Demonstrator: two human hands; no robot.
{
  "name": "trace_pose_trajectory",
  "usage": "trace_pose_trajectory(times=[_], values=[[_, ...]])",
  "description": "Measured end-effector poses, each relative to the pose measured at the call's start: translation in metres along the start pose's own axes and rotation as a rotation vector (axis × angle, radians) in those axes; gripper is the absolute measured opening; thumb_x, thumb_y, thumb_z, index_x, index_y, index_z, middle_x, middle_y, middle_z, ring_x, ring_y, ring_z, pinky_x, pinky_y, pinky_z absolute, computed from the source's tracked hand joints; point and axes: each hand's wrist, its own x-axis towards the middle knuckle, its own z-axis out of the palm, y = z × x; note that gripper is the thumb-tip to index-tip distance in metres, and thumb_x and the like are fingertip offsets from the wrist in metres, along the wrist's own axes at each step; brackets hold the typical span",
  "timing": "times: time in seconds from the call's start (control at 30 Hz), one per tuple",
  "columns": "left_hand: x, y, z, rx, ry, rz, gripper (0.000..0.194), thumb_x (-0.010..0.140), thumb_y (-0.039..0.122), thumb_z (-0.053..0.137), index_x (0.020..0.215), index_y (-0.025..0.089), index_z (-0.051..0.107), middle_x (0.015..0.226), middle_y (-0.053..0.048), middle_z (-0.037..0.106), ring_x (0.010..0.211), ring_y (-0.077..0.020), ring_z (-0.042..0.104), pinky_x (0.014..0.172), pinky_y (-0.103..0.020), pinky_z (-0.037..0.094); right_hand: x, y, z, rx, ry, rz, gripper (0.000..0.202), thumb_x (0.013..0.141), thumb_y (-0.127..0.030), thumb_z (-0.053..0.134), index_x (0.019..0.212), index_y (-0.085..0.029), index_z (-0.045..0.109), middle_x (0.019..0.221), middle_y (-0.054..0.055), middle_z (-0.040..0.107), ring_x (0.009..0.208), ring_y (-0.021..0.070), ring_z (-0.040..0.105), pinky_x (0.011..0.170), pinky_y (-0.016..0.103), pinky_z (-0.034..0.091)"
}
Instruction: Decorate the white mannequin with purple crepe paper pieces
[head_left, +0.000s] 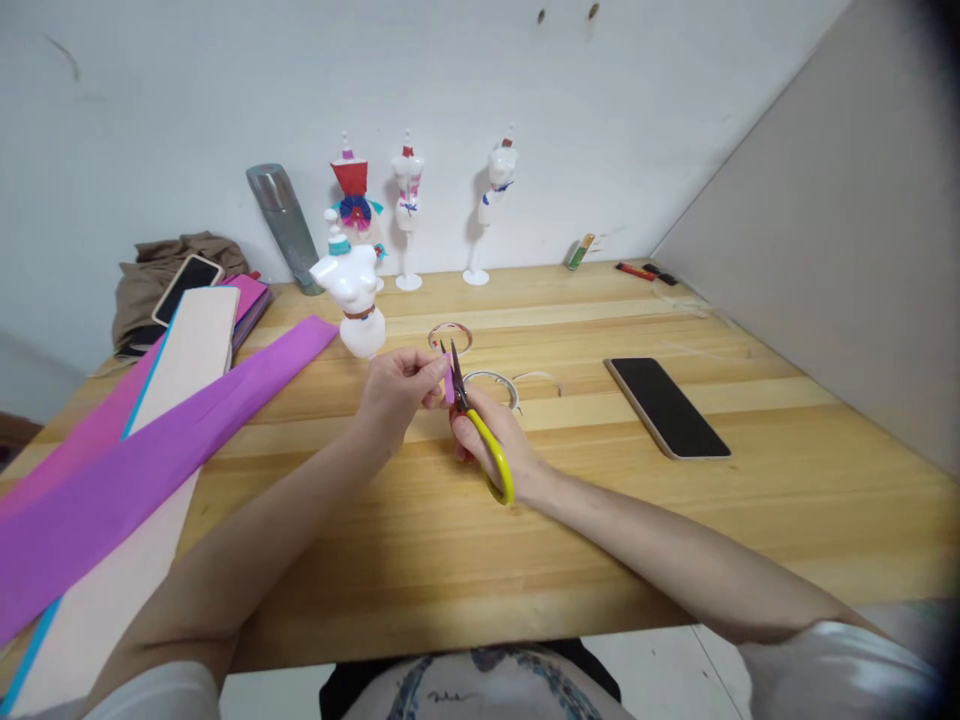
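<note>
Over the middle of the wooden table, my left hand pinches a small purple paper strip between thumb and fingers. My right hand is closed on a pair of scissors with yellow handles, their dark blades pointing away from me. The blades are parted slightly and lie right beside the strip; whether they touch it I cannot tell. Just beyond my left hand stands a white mini mannequin with a teal neck band and a brown waist band. Two rings of tape or ribbon, one reddish and one white, lie near my hands.
Long purple crepe paper and a cream sheet cover the left side. Along the wall stand three more mannequins, dressed in red, pink and blue, and a bottle. A tablet or large phone lies right.
</note>
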Motion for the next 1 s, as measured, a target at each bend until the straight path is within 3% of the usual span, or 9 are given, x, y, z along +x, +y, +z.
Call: trace_pose_trajectory(times=[0.27,0.6,1.0], values=[[0.001,0.000,-0.003,-0.033,-0.025,0.013,0.024,0.077,0.028,0.073,0.060,0.014,0.063,0.057,-0.003,0.065,0.053,-0.0106,0.060,0.058,-0.024,0.052,0.007,-0.012,0.001,-0.016,0.017,0.038,0.039,0.091,-0.055,0.050,0.106,-0.019,0.056,0.074,0.001,0.053,0.068,0.0180,0.056,0.061,0.030,0.046],[0.003,0.000,-0.003,-0.072,-0.009,0.002,0.025,0.076,0.028,0.075,0.059,0.014,0.064,0.057,-0.003,0.065,0.052,-0.0099,0.060,0.058,-0.023,0.053,0.009,-0.008,0.004,-0.044,0.031,0.057,0.035,0.091,-0.054,0.051,0.102,-0.021,0.054,0.077,0.001,0.053,0.063,0.0156,0.052,0.058,0.028,0.042],[0.005,-0.002,-0.003,-0.082,-0.023,-0.037,0.024,0.074,0.027,0.075,0.058,0.013,0.064,0.057,-0.004,0.066,0.053,-0.0102,0.061,0.059,-0.023,0.054,0.010,-0.010,0.002,-0.095,0.014,0.118,0.028,0.091,-0.050,0.051,0.096,-0.023,0.049,0.066,-0.002,0.050,0.058,0.0172,0.051,0.058,0.030,0.040]])
